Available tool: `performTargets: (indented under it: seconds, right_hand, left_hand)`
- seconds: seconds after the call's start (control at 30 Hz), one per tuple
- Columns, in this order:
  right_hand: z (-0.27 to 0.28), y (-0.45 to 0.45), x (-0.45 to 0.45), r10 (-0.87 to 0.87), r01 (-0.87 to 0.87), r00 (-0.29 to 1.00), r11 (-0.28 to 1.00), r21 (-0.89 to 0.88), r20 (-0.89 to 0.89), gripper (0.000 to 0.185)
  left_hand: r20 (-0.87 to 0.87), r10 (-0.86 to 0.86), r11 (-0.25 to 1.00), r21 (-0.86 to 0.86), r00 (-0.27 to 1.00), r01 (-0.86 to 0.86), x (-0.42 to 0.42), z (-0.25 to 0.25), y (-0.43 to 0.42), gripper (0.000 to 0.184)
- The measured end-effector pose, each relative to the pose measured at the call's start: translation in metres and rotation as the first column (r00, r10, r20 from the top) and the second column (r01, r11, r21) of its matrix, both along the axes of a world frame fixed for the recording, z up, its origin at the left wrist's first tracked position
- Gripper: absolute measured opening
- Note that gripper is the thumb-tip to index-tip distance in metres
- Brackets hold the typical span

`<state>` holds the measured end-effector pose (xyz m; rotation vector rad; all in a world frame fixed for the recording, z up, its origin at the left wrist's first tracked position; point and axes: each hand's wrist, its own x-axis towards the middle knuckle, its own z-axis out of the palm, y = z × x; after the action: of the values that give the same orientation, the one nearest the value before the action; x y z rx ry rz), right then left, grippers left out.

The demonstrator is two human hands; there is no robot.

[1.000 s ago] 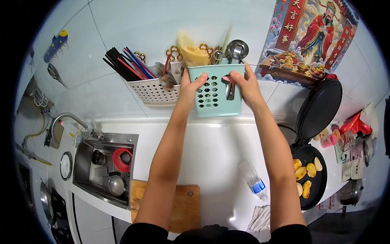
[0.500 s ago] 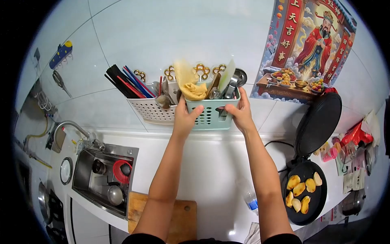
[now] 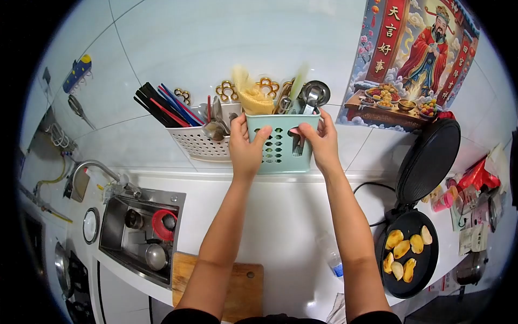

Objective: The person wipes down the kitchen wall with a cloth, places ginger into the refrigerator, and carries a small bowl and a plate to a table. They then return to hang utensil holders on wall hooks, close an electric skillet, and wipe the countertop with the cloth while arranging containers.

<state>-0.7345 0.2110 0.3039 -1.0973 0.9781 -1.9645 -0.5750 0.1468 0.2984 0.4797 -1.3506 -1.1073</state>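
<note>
Between my two hands is a light green perforated utensil basket, close to the tiled wall. My left hand grips its left side, the thumb across the front. On the right side my right hand does the same, its thumb beside a larger front opening. A yellow woven item, a metal ladle and other utensils stick out of the top; some are blurred. Just left is a white perforated basket with black chopsticks and several spoons.
A steel sink holding a red bowl is at left. A wooden cutting board lies near the front edge. At right, an open electric griddle holds several browned pieces of food. A plastic bottle lies by my right forearm.
The green basket's top rim has risen in view, and more of its front face shows. Both hands keep hold of it. The whole view has shifted slightly.
</note>
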Motion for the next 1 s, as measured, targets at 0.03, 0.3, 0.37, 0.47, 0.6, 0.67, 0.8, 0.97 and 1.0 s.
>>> performTargets:
  seconds: [0.03,0.3,0.37,0.47,0.6,0.67,0.8,0.97,1.0]
  right_hand:
    - [0.0,0.0,0.001,-0.033,0.034,0.999,0.999,0.004,-0.015,0.067]
    - [-0.033,-0.005,0.005,-0.234,0.237,0.953,0.971,-0.005,-0.195,0.065]
    - [-0.037,-0.003,0.007,-0.309,0.329,0.909,0.944,0.026,-0.28,0.071]
    - [-0.036,-0.007,0.019,-0.404,0.446,0.813,0.895,0.003,-0.419,0.091]
    - [-0.043,-0.012,0.027,-0.517,0.532,0.733,0.841,-0.102,-0.443,0.093]
    - [-0.035,-0.01,0.032,-0.577,0.59,0.634,0.791,-0.159,-0.515,0.093]
    - [-0.032,-0.01,0.026,-0.545,0.559,0.647,0.815,-0.154,-0.534,0.092]
    - [-0.05,-0.007,0.02,-0.499,0.544,0.664,0.833,-0.099,-0.556,0.087]
    - [-0.052,-0.006,0.02,-0.492,0.537,0.671,0.838,-0.094,-0.555,0.086]
  left_hand:
    - [-0.015,0.005,1.0,0.013,1.0,-0.005,-0.003,0.0,0.0,0.047]
    - [0.134,0.263,0.956,-0.167,0.955,-0.24,-0.01,-0.01,0.004,0.053]
    - [0.2,0.274,0.958,-0.146,0.941,-0.248,-0.006,0.001,0.013,0.055]
    - [0.264,0.408,0.909,-0.203,0.874,-0.363,-0.007,0.005,0.028,0.059]
    - [0.165,0.611,0.751,-0.43,0.774,-0.501,-0.01,-0.008,0.05,0.069]
    - [0.153,0.631,0.692,-0.554,0.76,-0.463,-0.005,-0.02,0.059,0.074]
    - [0.498,0.68,0.706,-0.642,0.538,-0.299,0.001,-0.035,0.061,0.074]
    - [0.486,0.661,0.686,-0.701,0.572,-0.197,-0.007,-0.085,0.043,0.081]
    - [0.511,0.648,0.696,-0.699,0.565,-0.167,-0.007,-0.093,0.046,0.081]
